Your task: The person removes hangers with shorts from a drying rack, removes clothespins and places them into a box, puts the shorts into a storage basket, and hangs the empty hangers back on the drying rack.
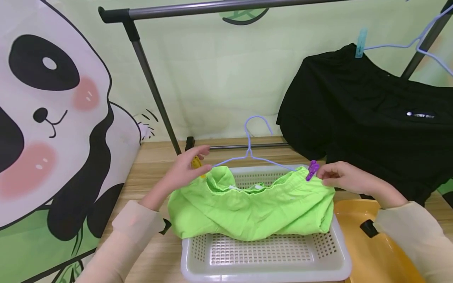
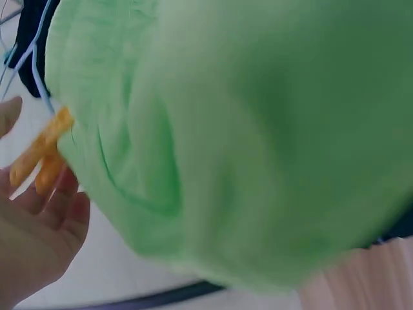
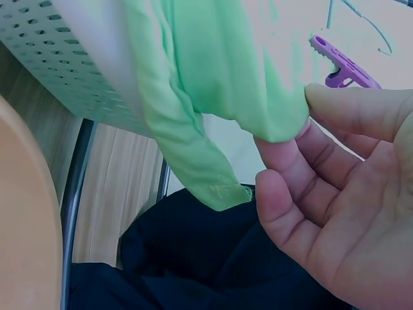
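Bright green shorts point(image 1: 247, 212) hang from a thin lavender hanger point(image 1: 249, 151), their waistband gathered along its lower bar. A yellow clothespin point(image 2: 48, 145) bites the left end of the waistband, and a purple clothespin point(image 1: 312, 170) the right end. My left hand point(image 1: 185, 167) is spread around the yellow clothespin, thumb apart from the fingers. With thumb and fingertips, my right hand point(image 1: 341, 177) pinches the fabric just outside the purple clothespin. In the right wrist view that hand point(image 3: 342, 194) has a fold of green cloth between thumb and fingers.
Beneath the shorts stands a white perforated basket point(image 1: 265, 273), with an orange tray point(image 1: 368, 251) to its right. Black shorts point(image 1: 371, 110) hang on another hanger at the right, held by a light blue clothespin point(image 1: 361, 43). A dark metal rack bar point(image 1: 212, 7) spans the top.
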A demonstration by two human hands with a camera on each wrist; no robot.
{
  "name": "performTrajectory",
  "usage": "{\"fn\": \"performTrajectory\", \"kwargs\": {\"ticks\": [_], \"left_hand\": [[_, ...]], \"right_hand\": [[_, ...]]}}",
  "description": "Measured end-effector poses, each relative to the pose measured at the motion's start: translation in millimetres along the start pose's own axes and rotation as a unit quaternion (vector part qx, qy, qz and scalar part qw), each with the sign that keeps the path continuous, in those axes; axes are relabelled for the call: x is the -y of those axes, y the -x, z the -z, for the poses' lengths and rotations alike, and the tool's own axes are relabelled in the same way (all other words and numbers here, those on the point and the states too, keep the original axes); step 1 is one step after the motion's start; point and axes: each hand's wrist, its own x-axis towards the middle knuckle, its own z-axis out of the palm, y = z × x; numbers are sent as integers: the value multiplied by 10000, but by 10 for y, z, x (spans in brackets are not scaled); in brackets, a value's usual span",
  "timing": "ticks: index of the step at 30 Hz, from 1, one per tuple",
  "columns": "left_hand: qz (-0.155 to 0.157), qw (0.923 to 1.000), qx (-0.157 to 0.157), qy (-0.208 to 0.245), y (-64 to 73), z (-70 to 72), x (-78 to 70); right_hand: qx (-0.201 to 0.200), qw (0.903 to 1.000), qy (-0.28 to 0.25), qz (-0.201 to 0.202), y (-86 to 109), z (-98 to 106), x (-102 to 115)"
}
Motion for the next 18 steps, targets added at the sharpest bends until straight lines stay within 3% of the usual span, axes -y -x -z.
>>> {"fn": "performTrajectory", "kwargs": {"ticks": [4, 10, 14, 18], "left_hand": [[428, 9961, 392, 657, 107, 76, 144], [747, 9870, 1004, 1005, 288, 122, 319], [808, 9841, 1076, 1160, 371, 116, 397], [845, 9857, 859, 1179, 402, 96, 424]], "right_hand": [[-63, 10000, 50, -50, 19, 4, 16], [-125, 9999, 16, -23, 27, -4, 18], [-147, 9999, -27, 35, 28, -10, 8], [-186, 9997, -42, 155, 27, -18, 3]]}}
